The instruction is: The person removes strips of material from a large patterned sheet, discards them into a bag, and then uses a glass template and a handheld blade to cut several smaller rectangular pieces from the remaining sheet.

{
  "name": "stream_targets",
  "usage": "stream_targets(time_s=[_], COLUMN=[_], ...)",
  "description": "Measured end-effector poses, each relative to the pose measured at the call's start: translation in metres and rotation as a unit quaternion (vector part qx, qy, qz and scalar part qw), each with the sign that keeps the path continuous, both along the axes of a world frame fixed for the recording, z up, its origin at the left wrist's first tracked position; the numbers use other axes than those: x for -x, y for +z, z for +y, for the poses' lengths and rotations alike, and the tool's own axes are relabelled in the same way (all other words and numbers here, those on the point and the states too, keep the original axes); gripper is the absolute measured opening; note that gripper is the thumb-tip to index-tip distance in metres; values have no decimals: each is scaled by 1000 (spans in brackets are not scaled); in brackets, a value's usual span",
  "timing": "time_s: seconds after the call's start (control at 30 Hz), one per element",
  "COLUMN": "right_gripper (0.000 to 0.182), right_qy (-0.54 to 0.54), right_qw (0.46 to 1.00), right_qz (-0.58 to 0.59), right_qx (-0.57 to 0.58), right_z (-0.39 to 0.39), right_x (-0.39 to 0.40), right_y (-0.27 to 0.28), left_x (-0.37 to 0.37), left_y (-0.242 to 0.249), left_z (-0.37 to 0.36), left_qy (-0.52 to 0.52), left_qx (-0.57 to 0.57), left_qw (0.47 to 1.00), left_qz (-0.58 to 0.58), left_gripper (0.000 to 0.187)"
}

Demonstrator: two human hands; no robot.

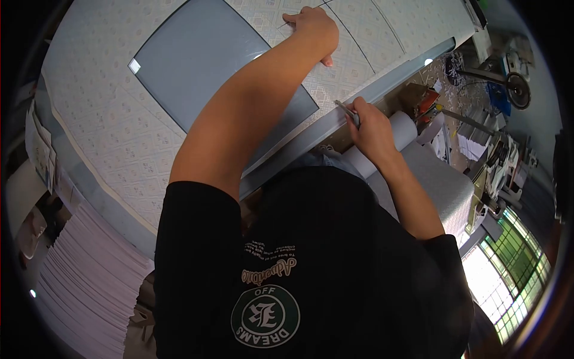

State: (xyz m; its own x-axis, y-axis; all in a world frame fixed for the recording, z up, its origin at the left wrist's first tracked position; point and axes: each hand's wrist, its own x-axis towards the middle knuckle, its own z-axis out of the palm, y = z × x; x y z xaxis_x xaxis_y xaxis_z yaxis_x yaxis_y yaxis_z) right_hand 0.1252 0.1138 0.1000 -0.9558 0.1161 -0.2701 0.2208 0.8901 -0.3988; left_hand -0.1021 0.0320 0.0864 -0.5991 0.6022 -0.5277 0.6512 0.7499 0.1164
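My left hand (pixel 314 29) rests on the pale patterned sheet (pixel 113 107), fingers apart, beyond the right edge of a dark grey curved-edge panel (pixel 197 60). The left forearm crosses over that panel and hides part of it. Near the table's front edge, my right hand (pixel 372 128) is closed around a slim metallic tool (pixel 348 112), whose tip points toward the panel's near corner. Its exact kind cannot be made out. Thin dark lines are drawn on the sheet around and to the right of my left hand.
The grey table edge (pixel 311 133) runs diagonally in front of my body. Below it are a pale roll (pixel 402 128) and a grey-covered surface (pixel 439 182). A stack of pale sheets (pixel 89 269) stands at lower left. Scraps, papers and a wheel (pixel 518 91) lie at right.
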Motion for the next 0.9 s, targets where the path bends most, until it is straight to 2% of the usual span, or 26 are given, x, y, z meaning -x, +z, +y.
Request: stream_targets(time_s=[0.27, 0.33, 0.47, 0.77, 0.9], right_gripper=[21, 22, 21, 21, 20], right_qy=[-2, 6, -9, -16, -8], right_qw=[1000, 997, 996, 999, 994], right_qz=[24, 74, 81, 45, 111], right_qx=[17, 30, 24, 3, 18], right_z=[-2, -7, -30, -42, -57], right_x=[7, 20, 69, 96, 144], right_y=[-18, -24, -31, -23, -40], left_x=[-1, 0, 4, 98, 120], left_y=[4, 3, 4, -31, -45], left_z=[-7, -8, -9, -42, -50], left_qy=[1, -1, -13, -61, -69], left_qx=[-18, -22, -35, -147, -172], left_qw=[1000, 1000, 999, 987, 982], left_qz=[-6, -4, -4, -26, -27], left_gripper=[76, 76, 76, 77, 77])
